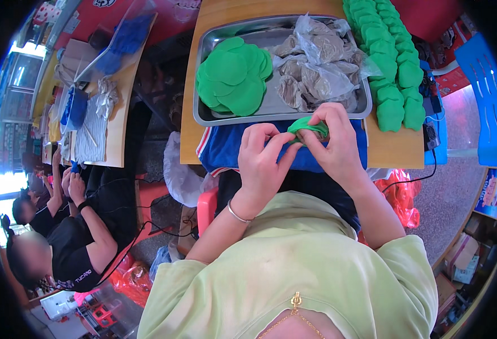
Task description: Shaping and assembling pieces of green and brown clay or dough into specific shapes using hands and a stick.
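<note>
The green piece [303,123] is between the hands, on the near side of the metal tray [270,106], its long axis roughly left to right. The right hand [337,142] pinches its right part; the left hand [261,164] pinches its left end.

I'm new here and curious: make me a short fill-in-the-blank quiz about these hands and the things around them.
1. The outer layer of the folded piece pinched by the left hand and right hand is coloured ____.
2. Flat green discs lie in the ____ half of the metal tray.
3. The cloth between the tray and the person is mainly ____.
4. Overlapping rows of green pieces lie to the ____ of the tray.

Missing words: green; left; blue; right.
</note>
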